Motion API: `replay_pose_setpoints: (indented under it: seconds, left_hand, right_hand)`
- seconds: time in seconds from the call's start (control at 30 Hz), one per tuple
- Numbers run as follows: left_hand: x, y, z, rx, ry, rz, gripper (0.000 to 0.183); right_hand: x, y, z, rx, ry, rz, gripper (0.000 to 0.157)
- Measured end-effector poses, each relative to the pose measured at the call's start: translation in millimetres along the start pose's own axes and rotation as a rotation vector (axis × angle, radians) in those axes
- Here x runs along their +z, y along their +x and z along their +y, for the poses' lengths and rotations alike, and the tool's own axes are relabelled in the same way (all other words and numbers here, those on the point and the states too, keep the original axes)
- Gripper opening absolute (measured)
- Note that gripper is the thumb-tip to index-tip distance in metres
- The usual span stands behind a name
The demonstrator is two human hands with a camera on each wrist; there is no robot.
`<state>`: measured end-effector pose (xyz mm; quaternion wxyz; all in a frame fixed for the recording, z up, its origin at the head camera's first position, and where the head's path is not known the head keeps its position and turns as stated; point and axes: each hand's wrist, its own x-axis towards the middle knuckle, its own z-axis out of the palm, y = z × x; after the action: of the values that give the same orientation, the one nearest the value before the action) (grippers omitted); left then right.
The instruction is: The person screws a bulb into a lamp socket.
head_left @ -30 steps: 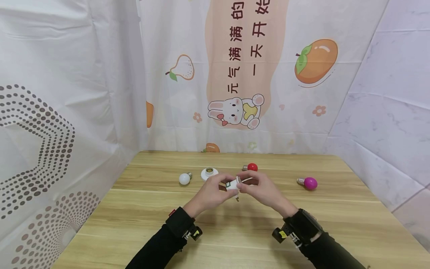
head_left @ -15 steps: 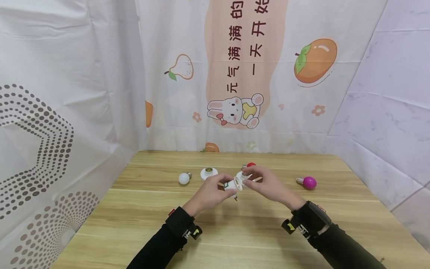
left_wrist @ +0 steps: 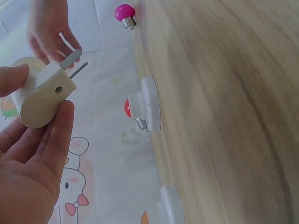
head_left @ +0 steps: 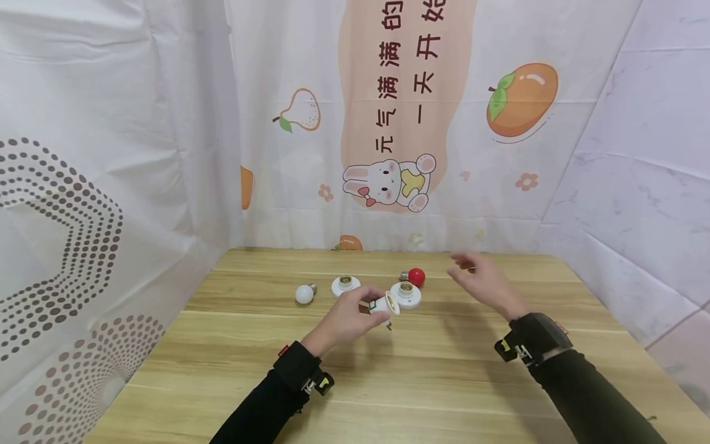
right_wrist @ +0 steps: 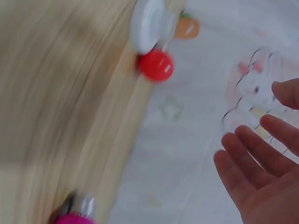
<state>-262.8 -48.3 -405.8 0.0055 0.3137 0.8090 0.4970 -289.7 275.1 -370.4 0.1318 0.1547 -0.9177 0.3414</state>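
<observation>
My left hand (head_left: pixel 346 317) pinches a white plug-in lamp socket (left_wrist: pixel 44 95) between thumb and fingers. Two metal prongs stick out of it in the left wrist view, while its round mouth faces right in the head view. My right hand (head_left: pixel 485 280) is raised over the right side of the table, fingers loosely bent and holding nothing. It hides the magenta bulb (left_wrist: pixel 124 13) from the head view. Just right of the held socket, a white round lamp base (head_left: pixel 406 296) sits on the table, with a red bulb (head_left: pixel 416 277) lying behind it.
A second white round lamp base (head_left: pixel 339 287) stands behind my left hand, partly covered by it. Farther left lies a white bulb (head_left: pixel 304 295). The wooden table (head_left: pixel 244 364) ends at a printed curtain (head_left: pixel 288 228) at the back.
My right hand has let go of the plug-in lamp socket and moved right, passing over the nearby lamp base. The left hand keeps holding the socket almost in place.
</observation>
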Motion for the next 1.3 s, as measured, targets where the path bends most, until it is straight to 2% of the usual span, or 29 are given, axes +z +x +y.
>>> replay_pose_setpoints:
  seconds: [0.33,0.67,0.83,0.93,1.13,1.3]
  left_hand:
    - [2.2,1.5,-4.5,0.017,0.002,-0.003,0.038]
    - [1.5,0.1,-5.0,0.027,0.009,-0.012,0.037]
    - [1.0,-1.5,-5.3,0.019,0.003,-0.018,0.036]
    - [0.8,-1.9,-5.1,0.009,0.003,-0.009,0.037]
    - [0.5,-1.3,-5.6,-0.003,0.008,0.008,0.036]
    - [0.3,-1.1,-7.1,-0.006,0.008,0.008,0.036]
  right_hand:
    - [-14.4,-2,58,0.084,-0.198,0.006,0.049]
    - [-25.3,-15,93,0.189,-0.341,-0.121,0.058]
    - [-25.9,-22,102,0.200,-0.382,-0.188,0.059]
    - [-25.3,-26,106,0.190,-0.390,-0.204,0.051]
    - [-23.8,-31,111,0.200,-0.321,-0.222,0.018]
    - [-23.5,-31,115,0.205,-0.309,-0.229,0.016]
